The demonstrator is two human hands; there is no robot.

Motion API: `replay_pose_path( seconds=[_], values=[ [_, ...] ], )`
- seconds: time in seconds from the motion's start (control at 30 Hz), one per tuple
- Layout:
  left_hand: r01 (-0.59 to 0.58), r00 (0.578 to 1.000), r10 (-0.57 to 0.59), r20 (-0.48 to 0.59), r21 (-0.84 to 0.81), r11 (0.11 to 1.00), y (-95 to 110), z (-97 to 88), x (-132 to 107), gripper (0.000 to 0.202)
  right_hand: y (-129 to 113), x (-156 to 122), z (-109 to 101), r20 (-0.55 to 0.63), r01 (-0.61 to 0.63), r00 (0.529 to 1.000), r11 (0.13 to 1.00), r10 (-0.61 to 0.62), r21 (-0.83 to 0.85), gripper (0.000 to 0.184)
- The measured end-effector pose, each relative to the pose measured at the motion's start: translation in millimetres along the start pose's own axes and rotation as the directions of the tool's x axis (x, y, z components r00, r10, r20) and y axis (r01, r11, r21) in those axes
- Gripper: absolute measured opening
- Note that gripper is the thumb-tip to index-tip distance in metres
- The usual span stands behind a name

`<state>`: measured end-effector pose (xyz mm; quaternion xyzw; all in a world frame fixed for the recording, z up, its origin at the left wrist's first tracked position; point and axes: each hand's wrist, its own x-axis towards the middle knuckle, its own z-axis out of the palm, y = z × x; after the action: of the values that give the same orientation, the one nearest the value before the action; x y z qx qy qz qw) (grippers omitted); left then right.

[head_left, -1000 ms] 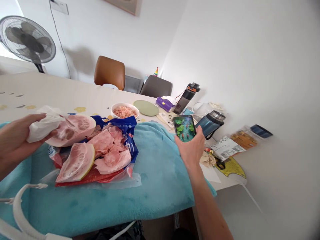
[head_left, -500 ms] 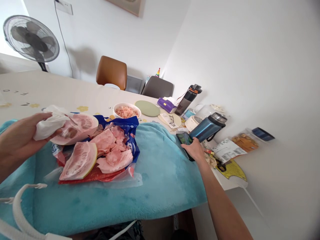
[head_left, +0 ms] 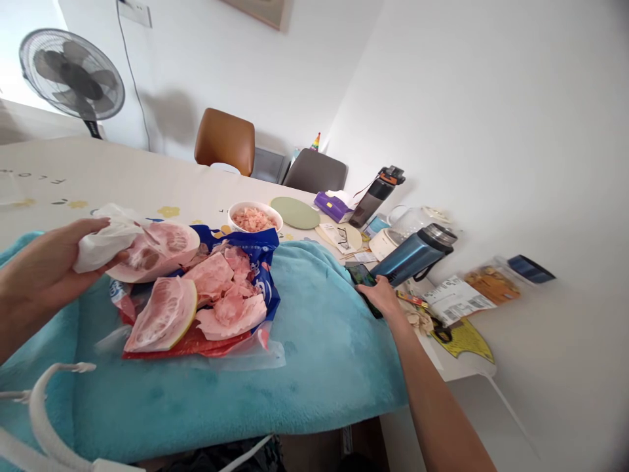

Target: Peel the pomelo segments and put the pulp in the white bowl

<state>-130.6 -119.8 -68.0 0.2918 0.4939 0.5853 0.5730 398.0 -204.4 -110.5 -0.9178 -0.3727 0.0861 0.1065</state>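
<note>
My left hand (head_left: 46,272) is closed on a crumpled white tissue (head_left: 105,236), pressed against a pink pomelo rind half (head_left: 157,249). More rind pieces (head_left: 164,314) and torn pith (head_left: 226,295) lie on a blue plastic bag (head_left: 258,252) over a teal blanket (head_left: 314,341). My right hand (head_left: 386,298) rests on a phone (head_left: 361,278) lying flat at the blanket's right edge, fingers curled over it.
A white bowl of pomelo flesh (head_left: 254,216), a green round mat (head_left: 296,212), a purple tissue box (head_left: 334,206), a dark bottle (head_left: 378,193) and a blue flask (head_left: 417,252) stand on the table. Packets and papers (head_left: 459,298) lie by the wall. A fan (head_left: 73,75) and chairs (head_left: 226,141) stand behind.
My right hand lowered the phone from an upright hold down flat onto the table edge beside the blanket. The left hand stayed on the tissue and rind.
</note>
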Motion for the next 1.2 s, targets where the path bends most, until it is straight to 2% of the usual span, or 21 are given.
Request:
replay_pose_path(
  seconds=[0.37, 0.53, 0.63, 0.73, 0.9, 1.0, 1.1, 1.2],
  values=[
    [-0.001, 1.0, 0.001, 0.011, -0.009, 1.0, 3, 0.8, -1, 0.019, -4, -6, -3, -0.011, 0.011, 1.0, 1.0, -0.011, 0.009, 0.076],
    [0.01, 1.0, -0.01, 0.003, -0.009, 1.0, 3, 1.4, -3, 0.017, -1, -15, -17, -0.089, 0.047, 0.995, 0.989, -0.035, 0.137, 0.068],
    [0.015, 1.0, -0.015, 0.005, -0.011, 1.0, 3, 1.9, -4, 0.017, -9, -27, -28, -0.175, 0.085, 0.984, 0.955, -0.036, 0.285, 0.052],
    [0.014, 1.0, -0.013, 0.026, -0.004, 1.0, 3, 2.1, -3, 0.018, -32, -41, -33, -0.182, 0.156, 0.981, 0.854, -0.074, 0.497, 0.036],
    [0.004, 1.0, -0.003, 0.017, -0.028, 1.0, 3, 3.0, -3, 0.018, -81, -65, -27, -0.134, 0.21, 0.976, 0.595, -0.169, 0.776, 0.026],
    [0.01, 1.0, -0.01, -0.011, -0.037, 0.999, 3, 2.2, -2, 0.018, -103, -74, -24, -0.075, 0.158, 0.973, 0.391, -0.22, 0.907, 0.021],
    [0.013, 1.0, -0.013, 0.02, -0.016, 1.0, 1, 0.7, 0, 0.017, -119, -81, -24, 0.005, 0.056, 0.959, 0.207, -0.284, 0.977, 0.019],
    [0.021, 0.998, -0.02, 0.052, -0.008, 1.0, 1, 1.7, -3, 0.017, -135, -90, -26, 0.028, 0.025, 0.939, 0.149, -0.342, 0.988, 0.02]
  ],
)
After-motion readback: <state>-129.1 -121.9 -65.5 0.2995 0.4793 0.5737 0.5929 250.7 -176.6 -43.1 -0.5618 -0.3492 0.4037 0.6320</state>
